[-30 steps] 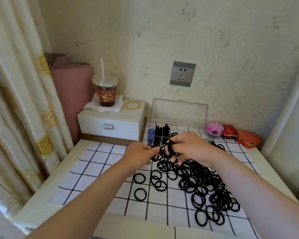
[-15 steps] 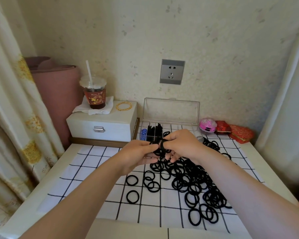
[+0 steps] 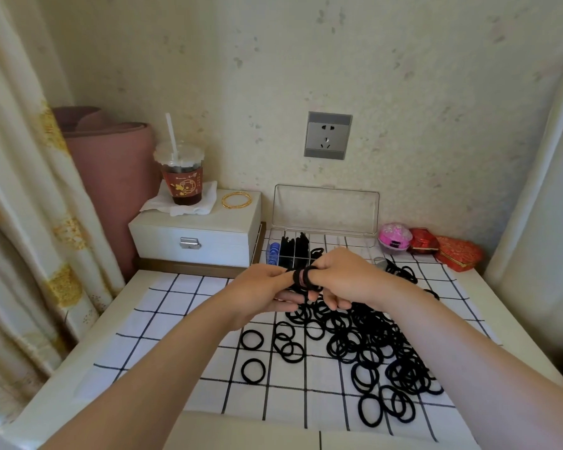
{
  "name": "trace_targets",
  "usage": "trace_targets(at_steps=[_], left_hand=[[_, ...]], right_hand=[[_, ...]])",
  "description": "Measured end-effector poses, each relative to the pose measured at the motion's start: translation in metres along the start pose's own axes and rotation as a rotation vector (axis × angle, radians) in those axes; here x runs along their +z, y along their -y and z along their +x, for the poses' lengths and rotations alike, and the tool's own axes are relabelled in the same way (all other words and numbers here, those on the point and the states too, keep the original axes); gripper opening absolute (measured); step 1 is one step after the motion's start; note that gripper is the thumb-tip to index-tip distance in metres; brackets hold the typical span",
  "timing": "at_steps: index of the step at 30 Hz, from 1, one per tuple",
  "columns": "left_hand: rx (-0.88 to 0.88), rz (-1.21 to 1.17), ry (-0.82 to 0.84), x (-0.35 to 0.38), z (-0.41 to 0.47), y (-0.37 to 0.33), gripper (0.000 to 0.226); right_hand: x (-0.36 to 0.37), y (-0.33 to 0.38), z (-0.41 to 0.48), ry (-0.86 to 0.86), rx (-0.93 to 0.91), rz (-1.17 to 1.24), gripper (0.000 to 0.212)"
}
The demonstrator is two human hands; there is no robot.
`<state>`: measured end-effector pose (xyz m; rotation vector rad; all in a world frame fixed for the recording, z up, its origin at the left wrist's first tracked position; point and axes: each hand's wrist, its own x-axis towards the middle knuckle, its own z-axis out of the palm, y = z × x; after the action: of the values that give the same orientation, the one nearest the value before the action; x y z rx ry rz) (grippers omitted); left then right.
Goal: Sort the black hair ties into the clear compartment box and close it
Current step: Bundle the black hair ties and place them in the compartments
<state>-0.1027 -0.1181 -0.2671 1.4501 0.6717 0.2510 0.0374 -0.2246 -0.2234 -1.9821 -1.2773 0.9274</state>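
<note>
Left hand (image 3: 260, 293) & my right hand (image 3: 342, 277) pinch round elastic hair ties (image 3: 303, 278); clear plastic compartment box (image 3: 325, 207) behind, lid up.

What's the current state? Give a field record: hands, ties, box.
left hand: pinches the tie stack
right hand: holds the same stack, looped over a finger
loose ties: heaped on the checked cloth
compartment box: behind the hands, some cells hold black ties
lid: open, upright

Clear compartment box (image 3: 322, 254) is open from above; upright lid (image 3: 325, 206) blocks rear, white drawer chest (image 3: 192, 237) flanks left, pink case (image 3: 394, 237) right, hair ties (image 3: 371, 349) litter foreground.
</note>
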Motion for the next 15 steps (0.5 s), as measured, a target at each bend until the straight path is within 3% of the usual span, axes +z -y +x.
trace_targets(at_steps=[4,6,10,15], left_hand=[[-0.032,-0.137,0.062,0.002,-0.002,-0.002,0.046],[0.006,-0.065,0.081,0.001,-0.003,-0.001,0.048],[0.037,0.071,0.102,-0.006,-0.005,0.002,0.035],[0.026,0.082,0.167,-0.012,-0.008,-0.001,0.019]], right_hand=[[0.005,0.0,0.003,-0.069,0.019,-0.067,0.02],[0.008,-0.001,0.005,-0.1,0.017,-0.106,0.023],[0.011,-0.003,0.007,-0.088,0.005,-0.18,0.025],[0.002,-0.007,0.005,0.067,0.038,-0.002,0.021]])
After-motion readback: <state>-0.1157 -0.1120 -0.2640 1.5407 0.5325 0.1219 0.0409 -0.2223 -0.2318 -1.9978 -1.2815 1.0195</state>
